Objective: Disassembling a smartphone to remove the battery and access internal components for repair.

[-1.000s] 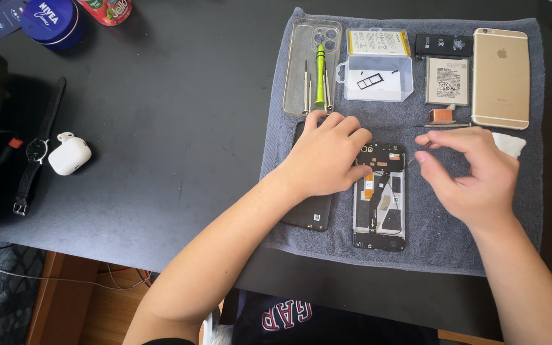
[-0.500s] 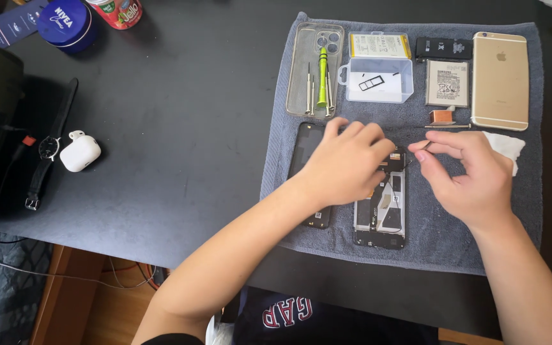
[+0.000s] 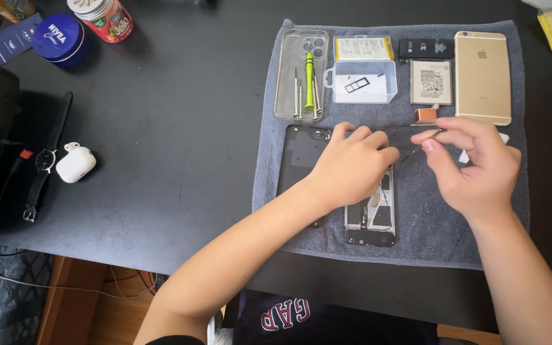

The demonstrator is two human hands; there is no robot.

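pinching a thin tool, right hand hovers — left hand curled, pressing opened phone.

Both bare forearms reach forward, the left hand lying palm down with fingers curled and pressing, the right hand raised beside it, thumb and forefinger pinched together in a fine grip

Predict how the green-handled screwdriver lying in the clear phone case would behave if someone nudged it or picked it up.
The green screwdriver looks slim and round, so it would probably roll, though the rim of the clear phone case should stop it. It is likely stiff and light. The thin tools beside it may shift too.
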